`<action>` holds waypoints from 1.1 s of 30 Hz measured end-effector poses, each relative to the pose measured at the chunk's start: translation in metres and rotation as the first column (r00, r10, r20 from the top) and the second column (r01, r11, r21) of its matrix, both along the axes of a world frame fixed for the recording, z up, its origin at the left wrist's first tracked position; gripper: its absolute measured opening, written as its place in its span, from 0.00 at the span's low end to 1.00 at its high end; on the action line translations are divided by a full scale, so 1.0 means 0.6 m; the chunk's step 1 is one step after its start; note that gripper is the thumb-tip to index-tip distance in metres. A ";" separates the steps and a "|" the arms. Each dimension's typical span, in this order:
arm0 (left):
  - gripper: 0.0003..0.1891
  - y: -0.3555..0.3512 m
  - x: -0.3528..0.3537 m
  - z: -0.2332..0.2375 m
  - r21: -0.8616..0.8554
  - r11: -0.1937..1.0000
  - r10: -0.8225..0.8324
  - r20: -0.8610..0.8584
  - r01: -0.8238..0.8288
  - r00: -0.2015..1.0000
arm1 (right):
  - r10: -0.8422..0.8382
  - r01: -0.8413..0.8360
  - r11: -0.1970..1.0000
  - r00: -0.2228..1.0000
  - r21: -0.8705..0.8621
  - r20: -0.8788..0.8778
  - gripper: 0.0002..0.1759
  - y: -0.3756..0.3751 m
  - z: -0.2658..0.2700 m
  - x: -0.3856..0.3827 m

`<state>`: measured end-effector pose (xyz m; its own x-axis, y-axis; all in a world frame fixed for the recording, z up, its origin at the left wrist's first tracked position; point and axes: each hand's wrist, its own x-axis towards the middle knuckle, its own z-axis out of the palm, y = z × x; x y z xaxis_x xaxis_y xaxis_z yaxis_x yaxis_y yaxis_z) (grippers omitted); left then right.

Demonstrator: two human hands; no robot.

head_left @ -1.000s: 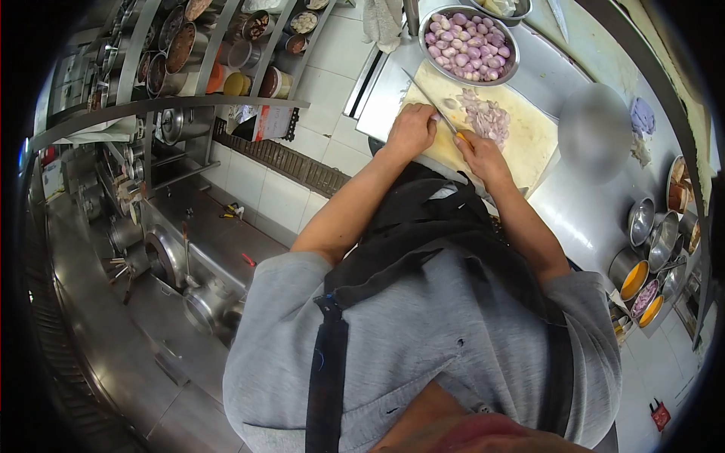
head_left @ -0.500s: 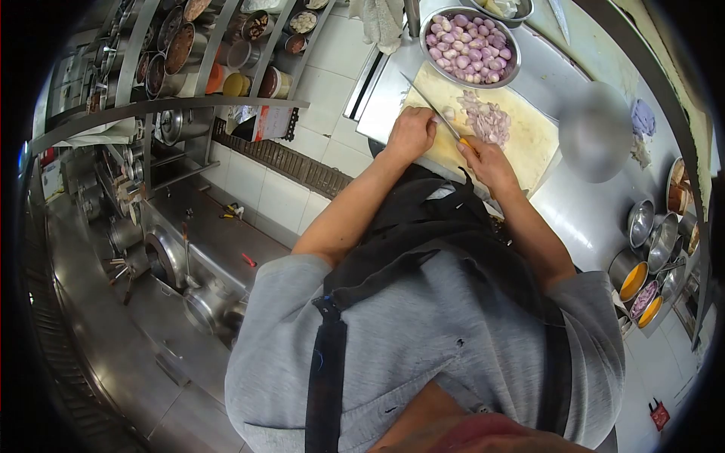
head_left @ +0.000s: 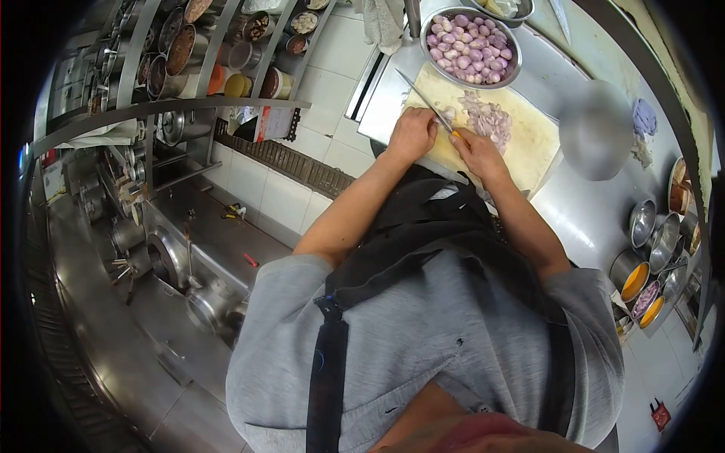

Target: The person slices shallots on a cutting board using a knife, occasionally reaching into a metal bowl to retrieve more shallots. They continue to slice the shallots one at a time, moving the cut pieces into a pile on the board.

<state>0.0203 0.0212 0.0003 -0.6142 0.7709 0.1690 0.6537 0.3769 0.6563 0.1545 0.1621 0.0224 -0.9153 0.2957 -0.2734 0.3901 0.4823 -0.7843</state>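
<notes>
My right hand (head_left: 479,153) is closed around the yellow handle of a knife (head_left: 419,92). Its long blade points to the upper left and crosses the board close to my left fingertips. Curled on the left side of the yellowish cutting board (head_left: 532,143), my left hand (head_left: 414,132) pinches a shallot that its fingers mostly hide. Beyond the blade lies a pile of sliced shallots (head_left: 488,121). Peeled whole shallots (head_left: 472,49) fill a metal bowl (head_left: 516,69) behind the board.
The board rests on a steel counter (head_left: 585,215). A blurred round patch hides part of the view at right. Several metal bowls and pots (head_left: 640,224) stand at the far right. On the left are a rack (head_left: 174,106) of containers and a cloth (head_left: 383,24).
My right hand and the knife have shifted a little up and left, and the blade reaches further past my left hand. My left hand stays nearly in place.
</notes>
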 end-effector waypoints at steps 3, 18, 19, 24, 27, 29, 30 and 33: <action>0.06 0.000 -0.001 -0.002 0.008 1.000 0.001 -0.009 -0.001 1.000 | -0.019 0.023 0.998 0.998 -0.057 0.063 0.20 0.006 0.022 0.001; 0.11 0.008 0.003 0.017 -0.021 0.999 -0.036 -0.065 0.035 0.997 | -0.092 0.104 0.989 0.990 -0.108 0.110 0.20 0.015 0.010 0.037; 0.11 0.010 0.002 0.018 -0.098 0.995 -0.017 -0.073 0.010 0.997 | -0.091 0.106 0.989 0.986 -0.102 0.143 0.20 0.013 0.020 0.038; 0.07 0.008 0.022 0.018 -0.139 0.980 0.170 0.206 -0.143 0.964 | -0.065 0.074 0.992 0.994 -0.099 0.093 0.21 -0.003 0.023 0.032; 0.04 -0.002 0.020 0.006 -0.064 0.985 0.172 0.247 -0.161 0.954 | -0.070 0.069 0.994 0.997 -0.080 -0.018 0.21 -0.008 -0.008 0.029; 0.04 -0.002 0.012 0.001 -0.082 0.986 0.157 0.216 -0.143 0.964 | -0.040 0.038 0.998 0.998 -0.043 -0.040 0.22 -0.007 -0.010 0.028; 0.03 -0.002 0.009 0.002 -0.077 0.991 0.120 0.157 -0.109 0.980 | -0.039 0.037 0.998 0.998 -0.041 -0.041 0.22 -0.006 -0.002 0.026; 0.04 -0.005 0.001 0.003 -0.067 0.996 0.059 0.088 -0.054 0.994 | -0.027 0.028 0.999 0.999 -0.039 0.033 0.22 -0.001 0.028 0.028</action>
<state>0.0209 0.0185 0.0023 -0.6675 0.7420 0.0618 0.5695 0.4553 0.6844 0.1712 0.1615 0.0393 -0.8974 0.3089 -0.3151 0.4285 0.4403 -0.7890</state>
